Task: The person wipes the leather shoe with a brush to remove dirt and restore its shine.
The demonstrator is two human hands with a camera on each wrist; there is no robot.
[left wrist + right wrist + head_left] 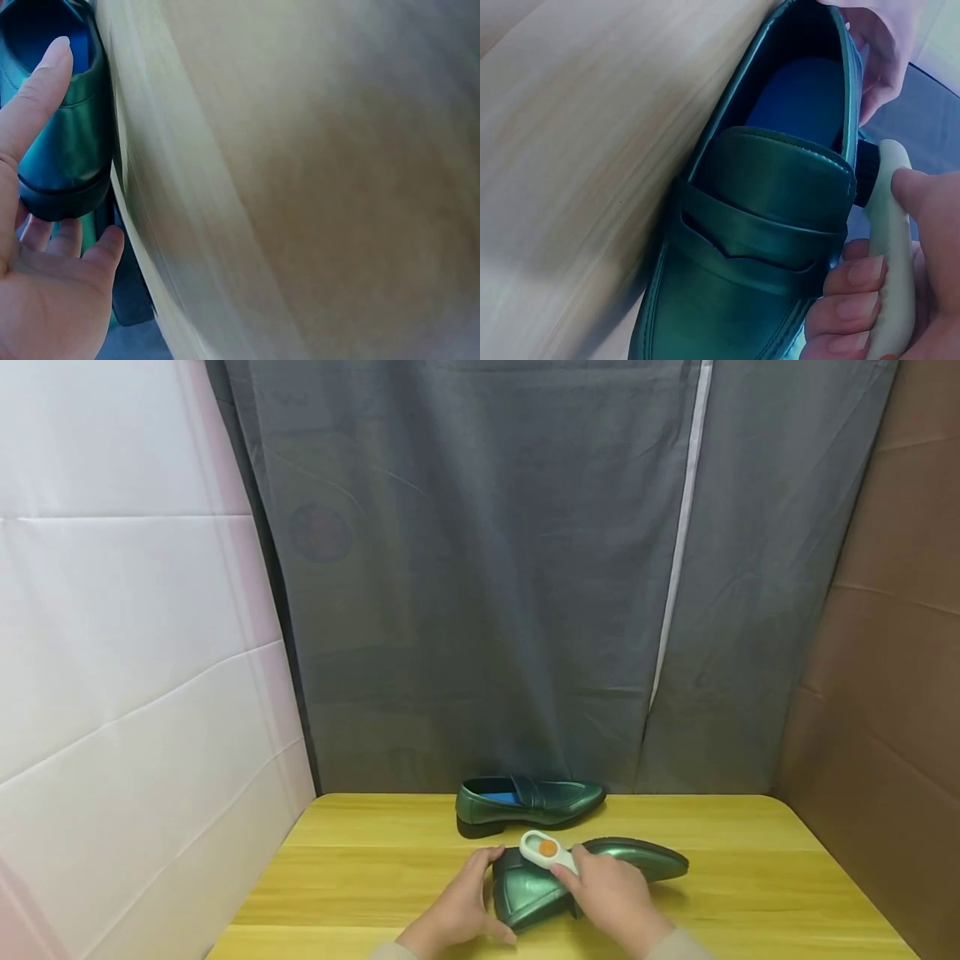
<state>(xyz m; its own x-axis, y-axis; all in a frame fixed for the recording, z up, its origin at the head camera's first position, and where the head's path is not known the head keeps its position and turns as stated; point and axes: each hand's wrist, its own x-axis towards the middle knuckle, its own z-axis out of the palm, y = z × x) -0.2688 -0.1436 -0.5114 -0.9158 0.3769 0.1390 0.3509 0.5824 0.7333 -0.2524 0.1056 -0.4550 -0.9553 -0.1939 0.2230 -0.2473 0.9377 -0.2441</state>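
Observation:
A metallic green loafer [525, 890] lies tipped on its side near the table's front, toe to the right. My left hand [463, 902] holds its heel end; in the left wrist view the thumb reaches the shoe's opening and the fingers lie under the black heel [67, 199]. A pale brush [561, 857] with an orange spot on its handle is gripped in my right hand [617, 893]. Its dark bristles [865, 172] meet the shoe's side beside the opening in the right wrist view. Inside the loafer shows a blue insole [799, 105].
The matching green loafer [573, 799] stands upright just behind, toe also right, at the back of the yellow wooden table [360, 868]. A grey curtain [480, 610] hangs behind the table, with a white cloth [135, 635] at left and a brown one [885, 693] at right.

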